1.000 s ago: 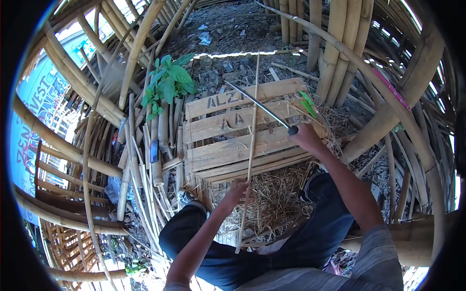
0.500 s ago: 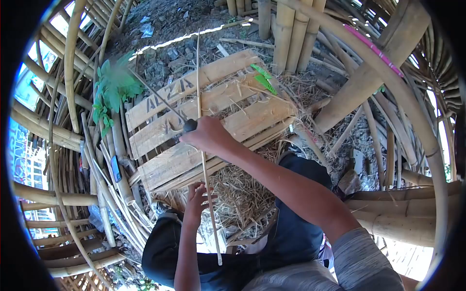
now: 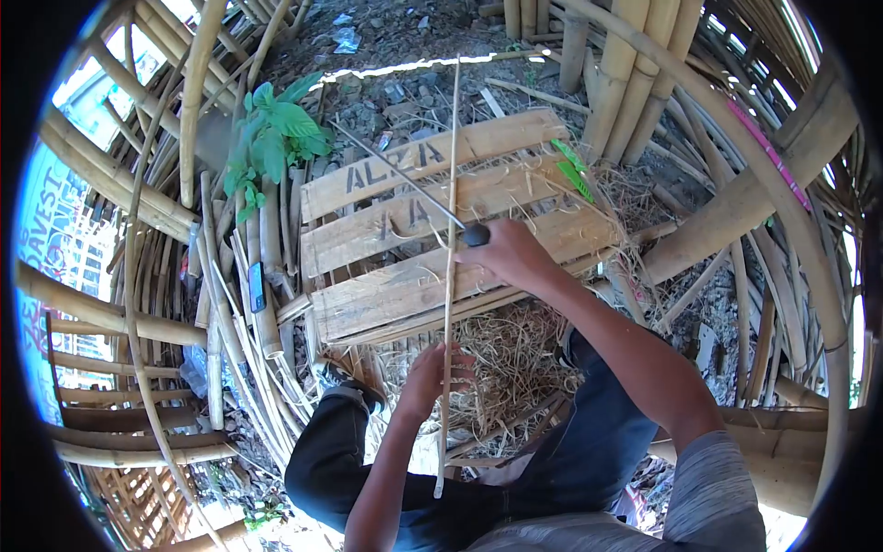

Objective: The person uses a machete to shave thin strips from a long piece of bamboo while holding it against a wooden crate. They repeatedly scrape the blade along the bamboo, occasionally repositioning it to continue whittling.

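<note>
A long thin bamboo strip (image 3: pixel 453 175) runs upright through the view, across a slatted wooden crate (image 3: pixel 377 299) with dark letters. My right hand (image 3: pixel 504 254) is wrapped round the dark handle of a long thin blade (image 3: pixel 400 177), which points up and left over the slats. The fist is beside the strip, at its right. Lower down, my left hand (image 3: pixel 437 379) is at the strip with its fingers spread behind it; whether they touch it cannot be told. Thin curled shavings lie on the crate.
Dry shavings (image 3: pixel 515 368) cover the ground between my knees. A leafy plant (image 3: pixel 280 133) and a phone-like blue object (image 3: pixel 257 287) are at the left. Bamboo poles (image 3: pixel 644 78) stand at the back right, and a thick bamboo beam (image 3: pixel 768 198) slants at the right.
The whole view has shifted, so the crate, strip and both hands appear farther right. The blade's handle is still in my right hand, and my left hand's fingers remain spread near the strip.
</note>
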